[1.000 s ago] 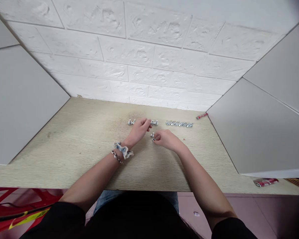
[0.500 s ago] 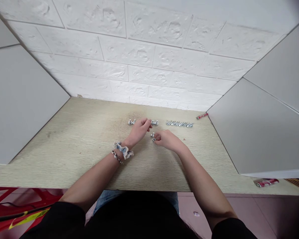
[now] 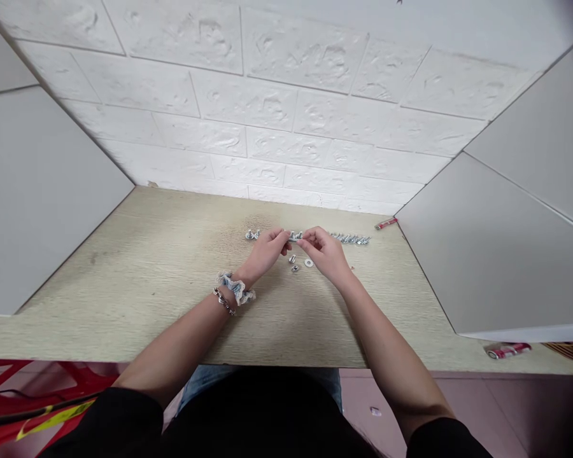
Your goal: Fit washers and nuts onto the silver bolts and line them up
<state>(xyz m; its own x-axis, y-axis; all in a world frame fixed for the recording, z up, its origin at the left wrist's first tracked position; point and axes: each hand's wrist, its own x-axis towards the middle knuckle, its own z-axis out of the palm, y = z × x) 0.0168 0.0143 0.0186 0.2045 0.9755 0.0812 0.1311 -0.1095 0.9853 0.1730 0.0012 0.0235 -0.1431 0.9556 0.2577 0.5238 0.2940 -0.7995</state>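
My left hand [image 3: 268,245] is closed, its fingertips on one end of a thin silver metal piece [image 3: 294,240] that looks like a bolt's shank. At the other end, the thumb and forefinger of my right hand [image 3: 325,252] pinch it; its exact shape is partly hidden by the fingers. Just below the hands, a small bolt [image 3: 292,259], a nut-like piece [image 3: 295,268] and a flat washer [image 3: 308,263] lie on the table. Behind the hands runs a row of silver bolts [image 3: 249,235] standing head down, partly covered by my left hand.
Another row of silver bolts [image 3: 356,240] stretches to the right, its left end behind my right hand. A red battery-like cylinder [image 3: 386,223] lies at the back right corner, another red cylinder [image 3: 509,350] near the front right. White panels [image 3: 520,254] flank the wooden table [image 3: 172,267].
My right hand has moved up and away from the small parts to meet my left hand at the thin metal piece. The washer is now uncovered. My left hand has stayed in place.
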